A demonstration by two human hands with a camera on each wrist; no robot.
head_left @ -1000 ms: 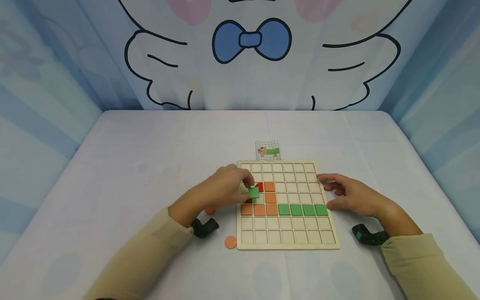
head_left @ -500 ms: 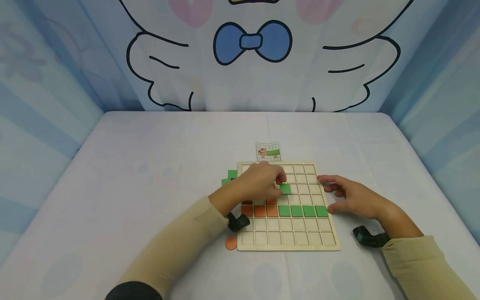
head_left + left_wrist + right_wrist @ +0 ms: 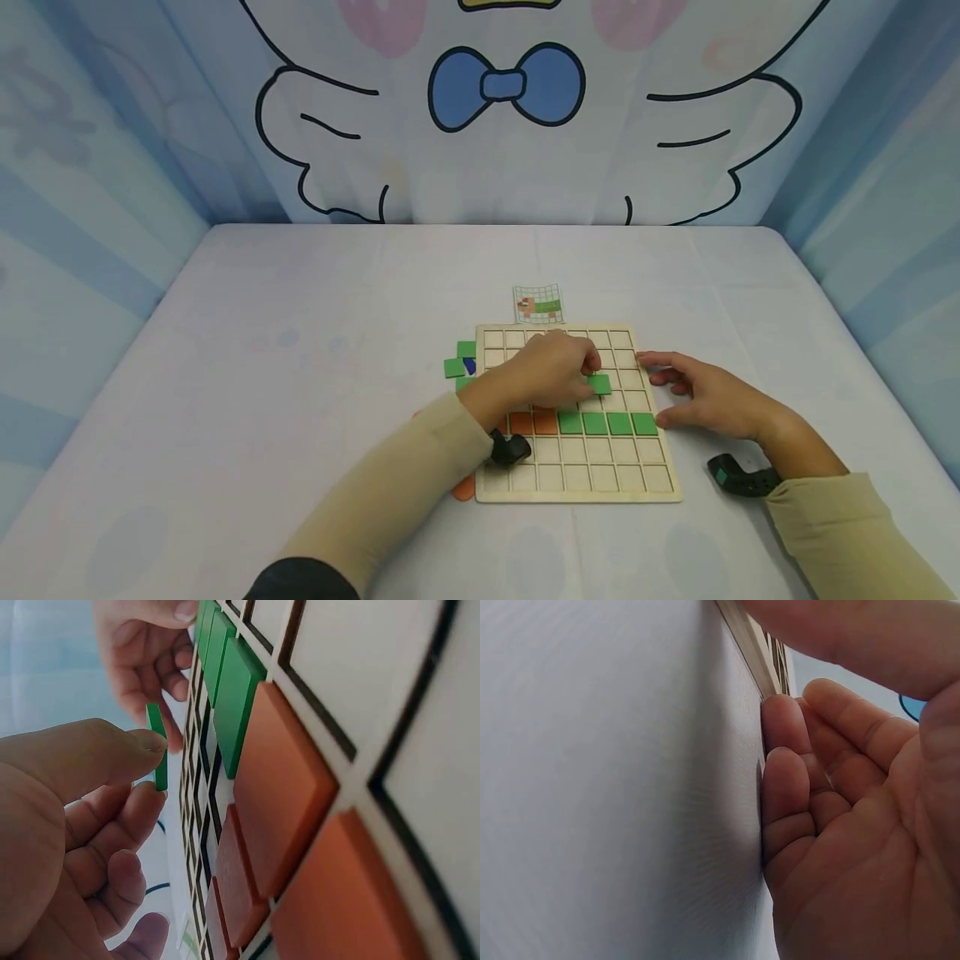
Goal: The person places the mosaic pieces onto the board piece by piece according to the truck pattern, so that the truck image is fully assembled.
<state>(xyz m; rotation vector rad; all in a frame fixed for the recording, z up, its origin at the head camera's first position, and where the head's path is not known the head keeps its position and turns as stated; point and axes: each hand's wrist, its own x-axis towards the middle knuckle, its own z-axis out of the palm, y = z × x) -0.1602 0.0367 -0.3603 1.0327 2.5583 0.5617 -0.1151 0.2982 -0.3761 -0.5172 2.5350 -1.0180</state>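
My left hand (image 3: 553, 367) pinches a thin green square tile (image 3: 600, 384) between thumb and fingertips. In the left wrist view the tile (image 3: 157, 746) stands edge-on above the wooden grid board (image 3: 577, 493). A row of green tiles (image 3: 619, 423) fills cells toward the board's right side, and orange tiles (image 3: 545, 422) continue that row leftward. The left forearm and hand hide part of the board. At the board's right edge lies my right hand (image 3: 712, 392), its fingers loosely bent and thumb tip right at the edge; the right wrist view shows the fingertips (image 3: 786, 776) low against the tablecloth.
A small picture card (image 3: 537, 305) with a gridded drawing lies behind the board. Loose green tiles (image 3: 454, 367) and a dark blue piece (image 3: 470, 365) lie along its left side. An orange round piece (image 3: 464, 489) is partly under the left sleeve (image 3: 420, 467).
My left hand has carried the green tile rightward across the board, from the left columns to right of the middle. Loose green tiles at the left have come into view. The right hand stays put.
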